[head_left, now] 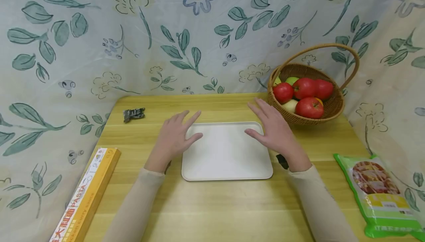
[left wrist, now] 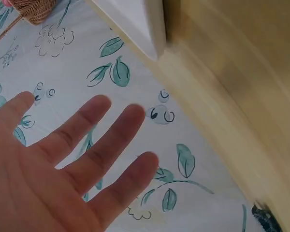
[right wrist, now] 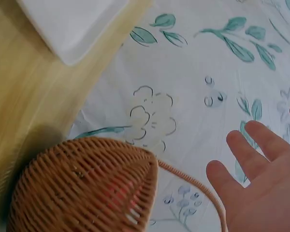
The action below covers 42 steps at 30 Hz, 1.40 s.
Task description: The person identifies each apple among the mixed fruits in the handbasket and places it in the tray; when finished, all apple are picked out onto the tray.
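Note:
A white rectangular tray (head_left: 227, 153) lies in the middle of the wooden table. My left hand (head_left: 174, 133) is over its left edge in the head view, fingers spread and holding nothing. Over the tray's right side is my right hand (head_left: 273, 129), also spread and without anything in it. Its fingers come close to a wicker basket (head_left: 315, 120) at the back right, which holds red apples (head_left: 309, 108) and other fruit. In the left wrist view the fingers (left wrist: 104, 150) are straight and apart; the right wrist view shows the same of those fingers (right wrist: 246, 157).
A small black wrapped packet (head_left: 134, 114) lies at the back left. Along the left edge is a long yellow pasta box (head_left: 87, 197). A green food bag (head_left: 380, 197) lies at the right edge. Floral cloth (head_left: 199, 31) hangs behind the wooden table (head_left: 199, 208).

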Each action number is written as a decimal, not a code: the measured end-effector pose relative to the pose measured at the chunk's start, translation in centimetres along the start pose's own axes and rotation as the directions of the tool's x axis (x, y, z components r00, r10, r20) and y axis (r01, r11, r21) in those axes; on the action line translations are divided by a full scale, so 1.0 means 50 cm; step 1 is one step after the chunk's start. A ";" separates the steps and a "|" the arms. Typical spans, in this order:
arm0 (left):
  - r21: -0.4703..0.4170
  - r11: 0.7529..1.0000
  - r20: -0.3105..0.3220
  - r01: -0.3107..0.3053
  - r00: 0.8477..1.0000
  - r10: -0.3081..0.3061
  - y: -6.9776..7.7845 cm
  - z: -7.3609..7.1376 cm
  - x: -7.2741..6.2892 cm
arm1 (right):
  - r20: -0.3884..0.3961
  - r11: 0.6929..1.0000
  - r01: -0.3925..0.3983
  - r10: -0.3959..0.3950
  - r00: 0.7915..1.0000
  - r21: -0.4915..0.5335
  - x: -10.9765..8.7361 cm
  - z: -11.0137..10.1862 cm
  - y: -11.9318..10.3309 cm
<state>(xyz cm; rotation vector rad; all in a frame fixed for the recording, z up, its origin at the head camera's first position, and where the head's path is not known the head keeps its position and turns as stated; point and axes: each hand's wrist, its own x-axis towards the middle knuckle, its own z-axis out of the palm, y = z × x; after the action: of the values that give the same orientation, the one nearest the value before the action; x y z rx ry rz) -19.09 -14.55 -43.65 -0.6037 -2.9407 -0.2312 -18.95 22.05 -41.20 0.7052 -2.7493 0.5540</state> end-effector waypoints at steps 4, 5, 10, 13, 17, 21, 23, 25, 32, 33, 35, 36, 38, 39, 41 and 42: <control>-0.096 0.992 0.067 0.077 0.995 -0.071 -0.014 0.018 -0.011 | -0.106 0.983 -0.049 0.069 0.992 0.179 -0.009 -0.040 0.028; -0.128 0.987 0.088 0.098 0.992 -0.087 -0.019 0.024 -0.013 | -0.132 0.973 -0.060 0.092 0.987 0.224 -0.012 -0.049 0.037; -0.305 0.932 0.190 0.198 0.971 -0.144 -0.041 0.049 -0.024 | -0.235 0.889 -0.120 0.244 0.941 0.441 -0.026 -0.095 0.094; -0.399 0.884 0.268 0.243 0.953 -0.141 -0.050 0.064 -0.030 | -0.269 0.821 -0.164 0.358 0.894 0.546 -0.042 -0.118 0.134; -0.512 0.804 0.374 0.302 0.921 -0.108 -0.063 0.082 -0.036 | -0.280 0.759 -0.201 0.453 0.846 0.619 -0.067 -0.134 0.185; -0.594 0.718 0.449 0.362 0.890 -0.076 -0.073 0.090 -0.041 | -0.265 0.738 -0.255 0.507 0.820 0.625 -0.084 -0.138 0.224; -0.620 0.680 0.483 0.392 0.873 -0.063 -0.075 0.089 -0.043 | -0.255 0.741 -0.292 0.528 0.810 0.605 -0.091 -0.138 0.238; -0.631 0.663 0.501 0.404 0.864 -0.050 -0.076 0.087 -0.045 | -0.238 0.739 -0.324 0.544 0.805 0.591 -0.095 -0.137 0.247; -0.672 0.602 0.522 0.432 0.852 -0.029 -0.077 0.085 -0.047 | -0.143 0.712 -0.421 0.585 0.798 0.562 -0.098 -0.130 0.263; -0.674 0.599 0.522 0.432 0.852 -0.028 -0.077 0.085 -0.047 | -0.131 0.709 -0.436 0.592 0.795 0.553 -0.098 -0.129 0.263; -0.671 0.601 0.525 0.435 0.851 -0.030 -0.077 0.086 -0.047 | -0.115 0.704 -0.464 0.606 0.787 0.537 -0.098 -0.129 0.261; -0.669 0.602 0.526 0.437 0.850 -0.033 -0.077 0.086 -0.047 | -0.109 0.703 -0.471 0.609 0.785 0.532 -0.097 -0.128 0.259; -0.664 0.603 0.529 0.441 0.848 -0.037 -0.077 0.086 -0.047 | -0.105 0.708 -0.488 0.614 0.782 0.511 -0.098 -0.127 0.257; -0.662 0.605 0.531 0.443 0.847 -0.039 -0.077 0.086 -0.047 | -0.102 0.710 -0.497 0.618 0.780 0.499 -0.098 -0.127 0.256; -0.659 0.607 0.532 0.444 0.846 -0.041 -0.077 0.087 -0.047 | -0.100 0.721 -0.510 0.617 0.781 0.468 -0.099 -0.125 0.256; -0.660 0.605 0.532 0.445 0.846 -0.040 -0.077 0.088 -0.047 | -0.097 0.726 -0.520 0.618 0.780 0.451 -0.098 -0.123 0.257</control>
<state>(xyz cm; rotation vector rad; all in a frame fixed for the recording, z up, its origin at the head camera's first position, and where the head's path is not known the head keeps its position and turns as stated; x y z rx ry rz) -18.92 -18.18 -48.80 -0.3138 -3.2735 -1.6816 -20.35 37.08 -41.11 -0.1931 -2.5987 1.2716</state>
